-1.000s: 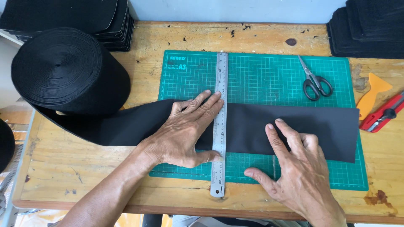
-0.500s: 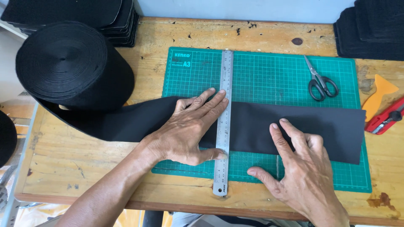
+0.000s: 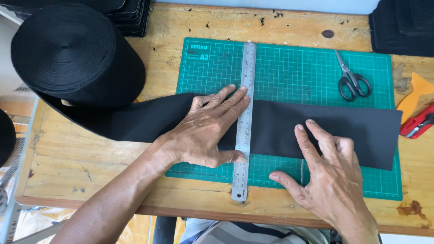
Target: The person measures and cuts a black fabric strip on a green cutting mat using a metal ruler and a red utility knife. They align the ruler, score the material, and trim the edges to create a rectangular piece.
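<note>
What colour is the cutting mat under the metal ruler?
The cutting mat is green with a fine pale grid, seen in the head view, under the ruler.

scissors (image 3: 354,82) on green mat | red cutter (image 3: 418,123) | orange scraper (image 3: 416,97) | black stacks (image 3: 402,25)

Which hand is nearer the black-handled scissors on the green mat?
Right. The right hand lies flat on the black fabric strip, below the black-handled scissors; the left hand presses the steel ruler, farther left.

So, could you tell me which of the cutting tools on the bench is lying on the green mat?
The black-handled scissors, on the mat's upper right. The red utility knife lies off it, on the bare wood at the right edge.
</note>
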